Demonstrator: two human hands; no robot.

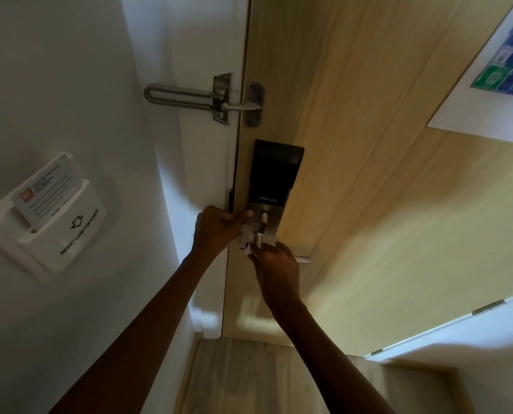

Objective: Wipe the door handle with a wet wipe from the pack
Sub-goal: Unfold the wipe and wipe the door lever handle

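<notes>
The silver lever door handle sticks out of the metal plate below the black smart lock on the wooden door. My right hand is wrapped over the lever from below, and only the lever's neck and far tip show. My left hand is at the door's edge, with its thumb pressing a pale wet wipe against the plate just left of the handle. The wipe's lower edge reaches my right fingertips. The wipe pack is not in view.
A metal swing-bar door guard sits above the lock. A key-card power holder with a card in it is on the white wall at left. A framed notice hangs on the door at upper right. Wood floor lies below.
</notes>
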